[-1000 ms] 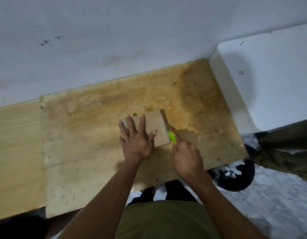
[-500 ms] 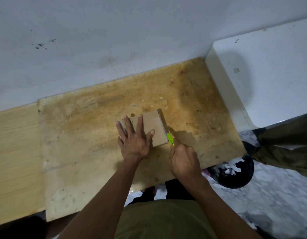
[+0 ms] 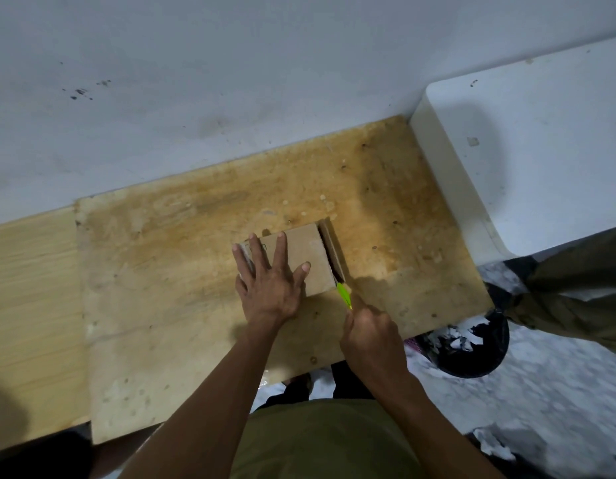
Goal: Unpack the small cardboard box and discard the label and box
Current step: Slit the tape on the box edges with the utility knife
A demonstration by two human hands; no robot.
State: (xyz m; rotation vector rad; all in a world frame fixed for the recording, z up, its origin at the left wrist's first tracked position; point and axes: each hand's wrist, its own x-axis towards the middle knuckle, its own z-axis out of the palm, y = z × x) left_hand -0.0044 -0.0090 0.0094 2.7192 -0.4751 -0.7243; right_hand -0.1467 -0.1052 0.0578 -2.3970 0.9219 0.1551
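Note:
A small brown cardboard box [image 3: 308, 252] lies flat on the worn wooden board [image 3: 182, 271]. My left hand [image 3: 270, 283] presses flat on the box's left half, fingers spread. A white label edge [image 3: 245, 253] peeks out under those fingers at the box's left end. My right hand [image 3: 368, 335] is closed around a bright green cutter [image 3: 344, 294], whose tip sits at the box's near right corner. The flap [image 3: 332, 248] on the right side stands slightly open, with a dark gap beside it.
A white block [image 3: 527, 160] stands at the right against the grey wall. Below the board's right edge a black bin [image 3: 472, 347] holds torn white scraps. A lighter wooden surface [image 3: 30, 305] adjoins the board at the left. Another person's olive trouser leg [image 3: 576, 299] is at the right.
The green cutter has come toward me along the box's right edge. The right flap has lifted and a dark gap has opened. My left hand has stayed pressed on the box.

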